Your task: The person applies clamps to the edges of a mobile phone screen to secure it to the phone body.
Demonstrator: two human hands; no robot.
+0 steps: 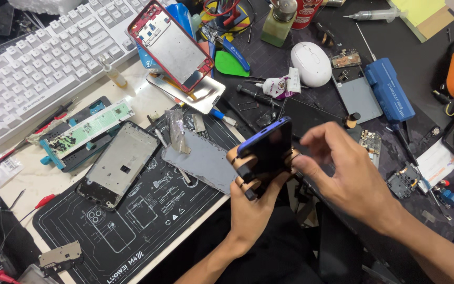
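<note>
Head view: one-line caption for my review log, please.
Left hand holds a dark phone upright above a cluttered repair mat, while the right hand reaches for its edge.

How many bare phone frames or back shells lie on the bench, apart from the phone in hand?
2: a red-edged phone frame propped by the keyboard, a black phone frame on the dark mat. Clutter may hide more.

One head-worn camera is looking steeply down from above the person's chest onto the cluttered workbench [38,173]; it is facing forward and slightly left, the keyboard [43,58] lying at the far edge; it is sitting close, with both forearms entering from the bottom.
</note>
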